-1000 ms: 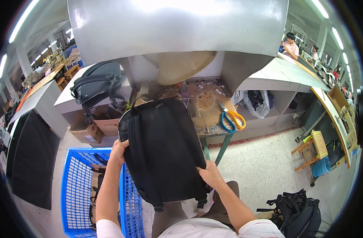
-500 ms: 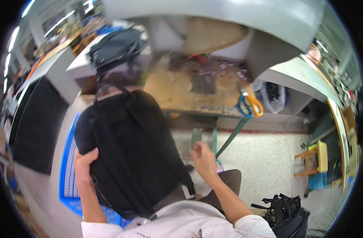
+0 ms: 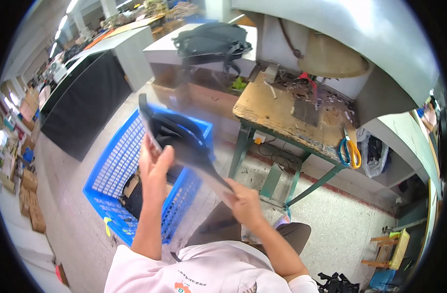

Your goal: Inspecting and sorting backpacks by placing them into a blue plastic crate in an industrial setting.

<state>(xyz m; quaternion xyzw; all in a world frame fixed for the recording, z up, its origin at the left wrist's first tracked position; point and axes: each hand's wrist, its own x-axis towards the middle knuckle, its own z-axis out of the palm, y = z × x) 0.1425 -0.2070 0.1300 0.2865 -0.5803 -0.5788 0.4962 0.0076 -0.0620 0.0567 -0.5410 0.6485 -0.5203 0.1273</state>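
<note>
At the far left, a black-draped counter [image 3: 86,105] and stacked cardboard boxes [image 3: 28,195] line the aisle. Nearer, a blue plastic crate [image 3: 121,166] sits on the floor with dark items inside it. Above the crate's right side, the black backpack [image 3: 177,139] hangs in mid-air, motion-blurred and turned nearly edge-on, held between both hands. The left hand [image 3: 152,163] grips its left edge with fingers curled around it; the right hand [image 3: 243,202] is closed on its lower right corner, just above the person's lap.

To the right stands the worn wooden table [image 3: 282,115] on green legs, littered with scraps, with blue and orange scissors [image 3: 349,151] hanging at its right edge. A second black bag [image 3: 211,41] lies on a grey surface far behind.

As a judgement, the bag is being swung over the crate; the move to follow calls for lining it up inside the crate's walls and easing both grips so it drops flat.
</note>
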